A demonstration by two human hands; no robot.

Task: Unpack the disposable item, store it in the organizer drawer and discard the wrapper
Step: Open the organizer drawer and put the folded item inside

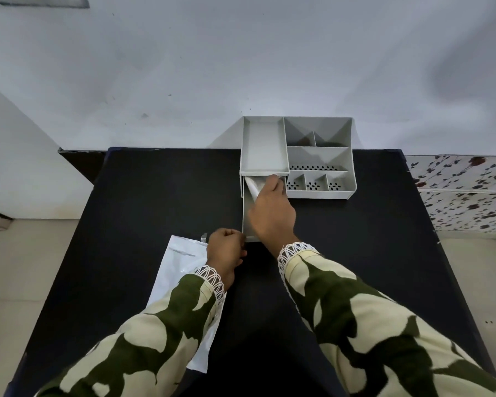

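Note:
A grey organizer [318, 156] with several compartments stands at the far middle of the black table [155, 202]. Its drawer [246, 213] is pulled out toward me. My right hand [271, 213] reaches into the drawer and holds a white disposable item [252, 187] over its inside. My left hand [226, 250] is a closed fist at the drawer's front left corner; whether it grips the drawer front is hidden. A white wrapper [181, 282] lies flat on the table under my left forearm.
A grey wall rises behind the table. A floral cloth [464, 193] lies beyond the table's right edge. Pale floor shows on the left. The organizer's top tray [264, 144] and small perforated bins hold nothing visible.

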